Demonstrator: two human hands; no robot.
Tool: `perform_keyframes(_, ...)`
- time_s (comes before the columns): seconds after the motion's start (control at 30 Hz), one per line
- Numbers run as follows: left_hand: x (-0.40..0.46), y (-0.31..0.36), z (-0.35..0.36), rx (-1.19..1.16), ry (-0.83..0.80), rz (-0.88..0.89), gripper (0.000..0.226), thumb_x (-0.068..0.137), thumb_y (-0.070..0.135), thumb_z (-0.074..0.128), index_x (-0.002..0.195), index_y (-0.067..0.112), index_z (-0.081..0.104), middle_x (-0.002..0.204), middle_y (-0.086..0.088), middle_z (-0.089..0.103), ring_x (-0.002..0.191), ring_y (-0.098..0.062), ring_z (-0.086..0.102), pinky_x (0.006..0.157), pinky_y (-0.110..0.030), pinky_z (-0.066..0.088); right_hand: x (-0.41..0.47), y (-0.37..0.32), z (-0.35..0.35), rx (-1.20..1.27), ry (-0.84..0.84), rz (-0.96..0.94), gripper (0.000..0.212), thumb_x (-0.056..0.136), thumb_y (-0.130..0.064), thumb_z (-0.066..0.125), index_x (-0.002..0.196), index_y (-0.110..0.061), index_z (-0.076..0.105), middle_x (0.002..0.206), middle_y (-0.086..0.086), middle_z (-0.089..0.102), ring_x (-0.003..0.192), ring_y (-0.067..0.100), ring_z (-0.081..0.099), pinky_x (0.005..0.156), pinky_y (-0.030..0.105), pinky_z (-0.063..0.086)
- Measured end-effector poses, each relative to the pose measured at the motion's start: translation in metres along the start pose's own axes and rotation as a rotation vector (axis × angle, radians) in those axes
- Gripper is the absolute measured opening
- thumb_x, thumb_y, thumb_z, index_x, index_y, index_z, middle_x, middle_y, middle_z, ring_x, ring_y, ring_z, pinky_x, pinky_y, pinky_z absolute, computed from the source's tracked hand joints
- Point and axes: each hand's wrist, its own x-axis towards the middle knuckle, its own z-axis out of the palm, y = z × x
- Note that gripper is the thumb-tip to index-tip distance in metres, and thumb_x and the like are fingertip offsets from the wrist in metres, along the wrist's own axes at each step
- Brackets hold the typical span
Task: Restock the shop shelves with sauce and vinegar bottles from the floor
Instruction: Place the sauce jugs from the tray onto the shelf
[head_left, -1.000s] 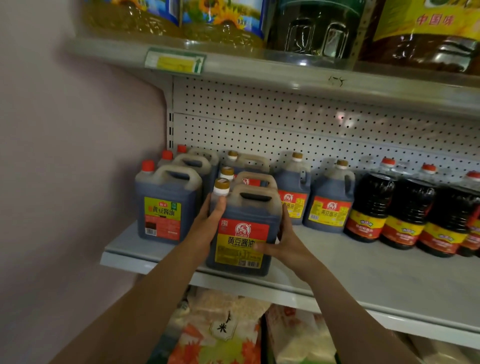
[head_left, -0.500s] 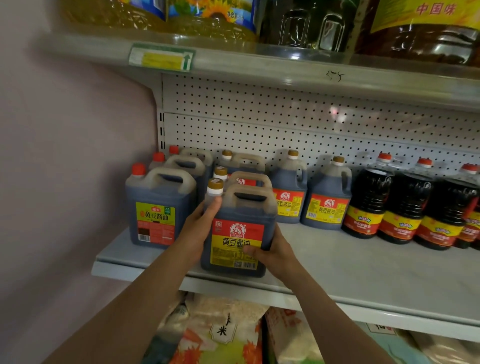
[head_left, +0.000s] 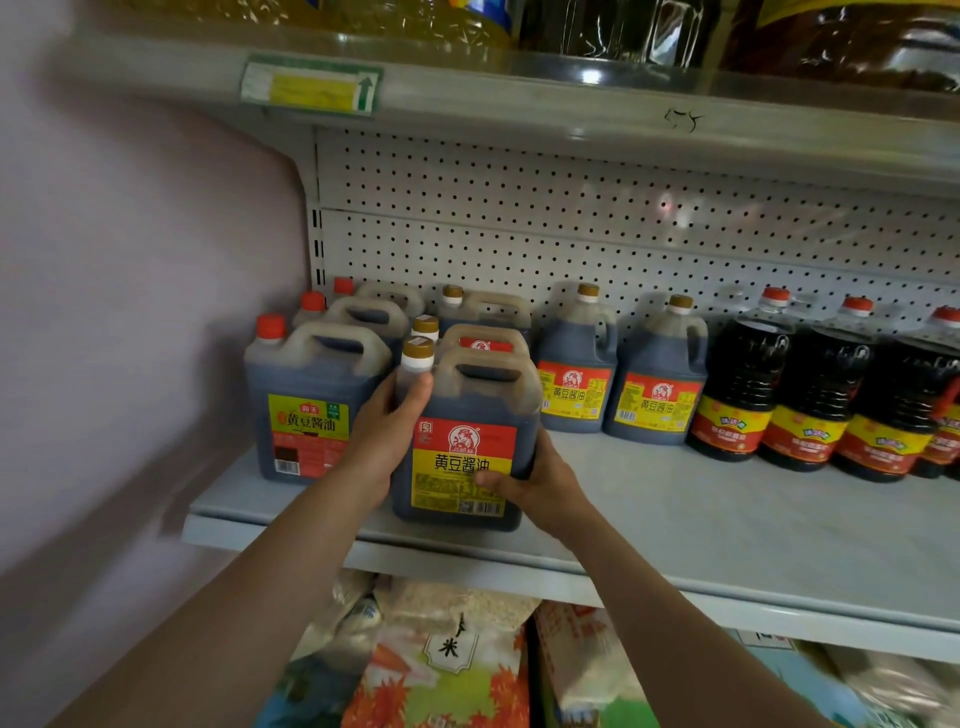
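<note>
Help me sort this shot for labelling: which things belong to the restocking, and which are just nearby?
Restocking:
front soy sauce jug, held by left hand and right hand
sauce jugs already shelved
dark round bottles
middle shelf

Nearby:
oil bottles above
bags below
price tag

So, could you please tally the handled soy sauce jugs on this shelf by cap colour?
Red-capped jugs: 3
Gold-capped jugs: 5
Total: 8
</note>
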Motion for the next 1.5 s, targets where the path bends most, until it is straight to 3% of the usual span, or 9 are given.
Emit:
perform_keyframes(0.03, -0.002, 0.004, -0.001, 0.089, 0.033, 0.077, 0.063, 0.088, 0.06, 0.062, 0.144, 0.037, 0.045, 0.132, 0.002, 0.065, 0.109, -0.015, 0.067, 0.084, -0.035, 0.057, -0.001, -0.005, -0.003, -0.022, -0.022, -0.005, 0.095, 0.074, -0.032, 0.089, 0.15, -0.028, 0.033, 0.12, -0.013, 0.067, 0.107, 0.005, 0.066, 0.094, 0.035, 0.058)
perform_keyframes(0.13, -0.008, 0.021, -0.008, 0.326, 0.084, 0.327, 0.084, 0.084, 0.05, 0.074, 0.153, 0.042, 0.027, 0.154, 0.01, 0.043, 0.138, -0.014, 0.043, 0.108, -0.041, 0.044, -0.002, -0.03, -0.014, -0.052, -0.053, -0.056, 0.115, 0.071, -0.026, 0.09, 0.158, -0.029, 0.014, 0.135, -0.012, 0.055, 0.123, 0.011, 0.056, 0.096, 0.032, 0.056)
perform_keyframes(0.23, -0.008, 0.041, -0.012, 0.496, 0.032, 0.432, 0.106, 0.073, 0.041, 0.086, 0.155, 0.042, 0.02, 0.161, 0.009, 0.03, 0.147, -0.013, 0.027, 0.118, -0.042, 0.032, 0.002, -0.063, -0.029, -0.166, 0.009, -0.151, 0.136, 0.066, -0.031, 0.093, 0.16, -0.031, -0.005, 0.153, -0.012, 0.033, 0.136, 0.007, 0.034, 0.109, 0.033, 0.044)
perform_keyframes(0.4, 0.006, 0.049, -0.014, 1.064, -0.11, 0.532, 0.124, 0.064, 0.055, 0.086, 0.158, 0.042, 0.006, 0.168, 0.003, -0.001, 0.154, -0.022, -0.004, 0.124, -0.052, 0.01, 0.011, -0.09, -0.037, -0.55, -0.023, -0.253, 0.141, 0.063, -0.037, 0.095, 0.161, -0.028, -0.005, 0.17, -0.002, -0.002, 0.156, 0.019, 0.009, 0.122, 0.042, 0.03)
perform_keyframes(0.47, 0.009, 0.046, -0.015, 1.19, -0.141, 0.516, 0.122, 0.064, 0.059, 0.084, 0.158, 0.043, 0.008, 0.168, 0.006, -0.004, 0.154, -0.023, -0.007, 0.124, -0.05, 0.005, 0.012, -0.092, -0.034, -0.602, -0.01, -0.259, 0.137, 0.062, -0.036, 0.095, 0.161, -0.028, 0.001, 0.169, 0.001, 0.005, 0.153, 0.024, 0.019, 0.119, 0.044, 0.034)
perform_keyframes(0.53, 0.01, 0.045, -0.017, 1.261, -0.143, 0.533, 0.121, 0.062, 0.061, 0.084, 0.158, 0.041, 0.012, 0.166, 0.005, 0.0, 0.153, -0.026, -0.003, 0.123, -0.049, 0.003, 0.013, -0.089, -0.031, -0.59, 0.027, -0.274, 0.129, 0.058, -0.034, 0.097, 0.157, -0.029, 0.015, 0.161, 0.005, 0.028, 0.143, 0.028, 0.039, 0.11, 0.045, 0.045)
perform_keyframes(0.67, 0.01, 0.047, -0.02, 1.423, -0.08, 0.629, 0.124, 0.06, 0.062, 0.085, 0.158, 0.038, 0.014, 0.156, 0.0, 0.023, 0.142, -0.025, 0.017, 0.12, -0.044, 0.016, 0.016, -0.087, -0.031, -0.586, 0.08, -0.283, 0.112, 0.055, -0.037, 0.098, 0.146, -0.027, 0.032, 0.141, 0.004, 0.052, 0.123, 0.028, 0.057, 0.096, 0.045, 0.054)
perform_keyframes(0.9, 0.018, 0.049, -0.014, 1.446, -0.017, 0.666, 0.117, 0.054, 0.058, 0.089, 0.153, 0.034, 0.03, 0.144, 0.001, 0.037, 0.131, -0.027, 0.028, 0.116, -0.043, 0.021, 0.023, -0.087, -0.033, -0.685, 0.136, -0.296, 0.106, 0.056, -0.046, 0.096, 0.141, -0.026, 0.037, 0.136, 0.002, 0.056, 0.12, 0.028, 0.058, 0.09, 0.047, 0.055)
perform_keyframes(1.5, 0.079, 0.057, 0.009, 1.619, -0.029, 0.585, 0.117, 0.053, 0.063, 0.087, 0.149, 0.032, 0.028, 0.145, 0.0, 0.038, 0.134, -0.028, 0.027, 0.119, -0.043, 0.018, 0.079, -0.087, -0.043, -0.724, 0.101, -0.211, 0.104, 0.058, -0.045, 0.095, 0.142, -0.024, 0.036, 0.134, 0.007, 0.054, 0.122, 0.029, 0.053, 0.091, 0.041, 0.05)
